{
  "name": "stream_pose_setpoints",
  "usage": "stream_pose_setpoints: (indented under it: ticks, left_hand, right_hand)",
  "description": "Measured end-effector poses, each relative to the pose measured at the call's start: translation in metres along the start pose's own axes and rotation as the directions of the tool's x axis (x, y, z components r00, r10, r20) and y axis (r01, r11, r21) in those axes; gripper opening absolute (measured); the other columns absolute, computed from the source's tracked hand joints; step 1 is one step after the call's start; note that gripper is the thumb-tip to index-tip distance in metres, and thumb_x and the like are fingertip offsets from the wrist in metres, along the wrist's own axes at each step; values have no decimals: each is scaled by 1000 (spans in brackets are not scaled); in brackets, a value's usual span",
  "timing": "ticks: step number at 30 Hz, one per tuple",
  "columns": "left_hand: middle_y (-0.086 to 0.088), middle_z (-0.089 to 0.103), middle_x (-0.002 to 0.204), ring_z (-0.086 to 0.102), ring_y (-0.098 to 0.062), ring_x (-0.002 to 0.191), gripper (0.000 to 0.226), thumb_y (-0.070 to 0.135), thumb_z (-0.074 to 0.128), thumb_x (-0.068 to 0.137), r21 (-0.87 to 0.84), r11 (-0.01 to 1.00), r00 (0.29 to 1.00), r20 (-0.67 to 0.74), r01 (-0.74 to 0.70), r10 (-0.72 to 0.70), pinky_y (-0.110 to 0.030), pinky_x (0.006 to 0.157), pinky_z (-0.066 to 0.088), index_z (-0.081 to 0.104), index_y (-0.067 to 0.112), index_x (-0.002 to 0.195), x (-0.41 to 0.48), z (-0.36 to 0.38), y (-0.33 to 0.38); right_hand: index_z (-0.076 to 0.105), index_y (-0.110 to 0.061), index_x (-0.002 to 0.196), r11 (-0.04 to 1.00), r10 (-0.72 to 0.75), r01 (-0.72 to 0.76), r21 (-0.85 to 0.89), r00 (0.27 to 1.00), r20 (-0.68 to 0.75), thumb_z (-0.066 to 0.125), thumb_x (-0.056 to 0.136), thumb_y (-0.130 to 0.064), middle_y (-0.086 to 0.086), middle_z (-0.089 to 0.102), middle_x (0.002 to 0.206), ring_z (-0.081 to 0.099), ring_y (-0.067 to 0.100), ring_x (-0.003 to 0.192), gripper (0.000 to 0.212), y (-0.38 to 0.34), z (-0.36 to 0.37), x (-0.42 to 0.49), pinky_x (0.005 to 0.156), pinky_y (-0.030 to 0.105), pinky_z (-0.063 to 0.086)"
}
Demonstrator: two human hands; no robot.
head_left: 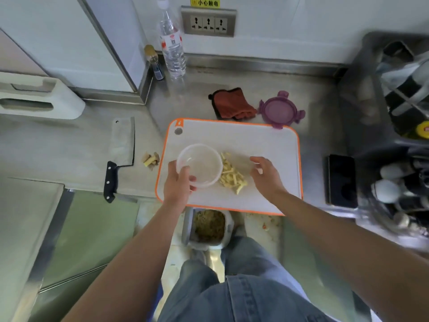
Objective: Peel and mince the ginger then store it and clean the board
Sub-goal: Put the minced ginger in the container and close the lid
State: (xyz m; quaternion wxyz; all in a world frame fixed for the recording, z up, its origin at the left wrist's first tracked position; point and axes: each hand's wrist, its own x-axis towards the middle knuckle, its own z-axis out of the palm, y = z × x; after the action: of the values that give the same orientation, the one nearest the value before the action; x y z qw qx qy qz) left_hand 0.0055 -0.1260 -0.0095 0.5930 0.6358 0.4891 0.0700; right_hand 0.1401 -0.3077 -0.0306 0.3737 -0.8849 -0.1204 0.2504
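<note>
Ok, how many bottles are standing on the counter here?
2: a clear water bottle at the back, and a small dark bottle just left of it. The cluttered rack at right may hide more.

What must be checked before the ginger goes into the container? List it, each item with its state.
1. Grip: left hand holds the clear container by its near rim, over the cutting board. Ok.
2. Open and empty: no lid on it, nothing seen inside. Ok.
3. Gathered: cut ginger lies in one pile right beside the container. Ok.
4. Minced: the pieces look like strips, not a fine mince. Not ok.
5. Free to scoop: right hand is open, holds nothing, next to the pile. Ok.
6. Closure ready: purple lid lies at the board's far edge. Ok.
</note>
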Motion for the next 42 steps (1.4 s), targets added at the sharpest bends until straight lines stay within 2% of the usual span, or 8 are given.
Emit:
stream_pose_setpoints:
  ticks: [5,9,14,22,27,37,40,42]
  left_hand:
    - [-9,69,85,62,-20,59,23,32,47,97,85,995,973,228,-50,29,-19,45,43,50,23,118,-24,-34,-27]
    - [-10,66,74,62,-22,55,27,38,46,97,97,994,939,342,-50,14,-27,48,46,59,17,108,-35,-54,-39]
    - [-15,71,79,67,-24,65,30,43,45,96,184,983,874,474,21,-107,-35,62,53,60,22,112,-43,-65,-61]
    - [-10,68,100,64,-21,66,25,35,45,95,390,911,791,512,132,-334,-32,67,51,47,26,118,-43,-59,-94]
    - [-16,65,108,62,-23,71,27,24,49,93,387,901,756,525,196,-391,-28,63,48,47,26,120,-47,-43,-101]
    - [-14,63,111,66,-23,75,35,27,49,95,337,891,750,491,306,-443,-31,68,53,42,22,129,-53,-11,-109]
    - [-11,62,105,66,-23,77,36,26,49,96,313,892,746,495,325,-446,-31,69,53,41,21,131,-54,-5,-109]
    - [-9,62,106,67,-24,84,37,26,50,96,297,892,738,504,340,-449,-31,73,54,41,22,131,-53,-3,-106]
  right_hand:
    - [63,-13,103,998,-39,36,-43,998,-58,52,89,-9,-1,61,94,57,17,80,19,2,26,-53,77,34,49]
    - [65,-7,83,977,180,-187,105,981,74,50,91,-13,10,67,69,56,17,51,18,-2,44,-90,51,25,47]
    - [56,-8,83,614,540,-600,512,793,282,50,98,-23,12,62,76,60,17,54,22,2,59,-100,40,19,47]
    - [52,-6,105,307,578,-540,784,760,297,46,100,-17,11,60,79,59,15,61,13,6,72,-89,40,19,48]
    - [52,-13,90,386,578,-590,709,754,312,47,99,-19,3,55,71,48,5,47,12,14,68,-90,32,14,30]
    - [58,-9,90,447,580,-657,606,729,363,53,97,-21,2,54,65,38,7,47,15,22,57,-107,33,14,28]
    - [61,-7,89,625,539,-668,405,744,394,49,97,-23,7,64,69,46,8,43,22,13,46,-110,34,16,26]
    - [64,-6,86,767,438,-514,385,857,272,49,95,-18,8,63,67,47,9,41,22,9,38,-108,35,17,30]
